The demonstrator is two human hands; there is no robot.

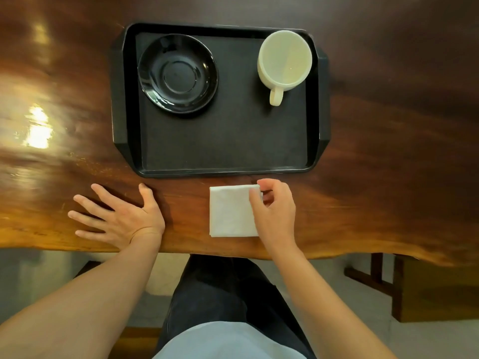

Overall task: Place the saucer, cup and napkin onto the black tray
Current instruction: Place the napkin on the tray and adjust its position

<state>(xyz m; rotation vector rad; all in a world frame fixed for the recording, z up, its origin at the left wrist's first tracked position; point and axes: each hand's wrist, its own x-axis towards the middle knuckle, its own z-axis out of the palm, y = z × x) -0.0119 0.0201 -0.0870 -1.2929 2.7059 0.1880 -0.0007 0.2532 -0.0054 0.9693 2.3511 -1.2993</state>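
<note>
The black tray (220,141) lies on the wooden table ahead of me. A glossy black saucer (177,73) sits in its far left corner. A cream cup (284,60) stands in the far right corner, its handle pointing toward me. A folded white napkin (230,211) lies on the table just in front of the tray's near edge. My right hand (274,211) pinches the napkin's right edge between thumb and fingers. My left hand (119,216) rests flat on the table to the left, fingers spread, holding nothing.
The polished wooden table (388,151) has an uneven near edge just below my wrists. Under it are my legs, a wooden bench (134,340) and a table support (388,281) at the right. Light glares on the table's left side.
</note>
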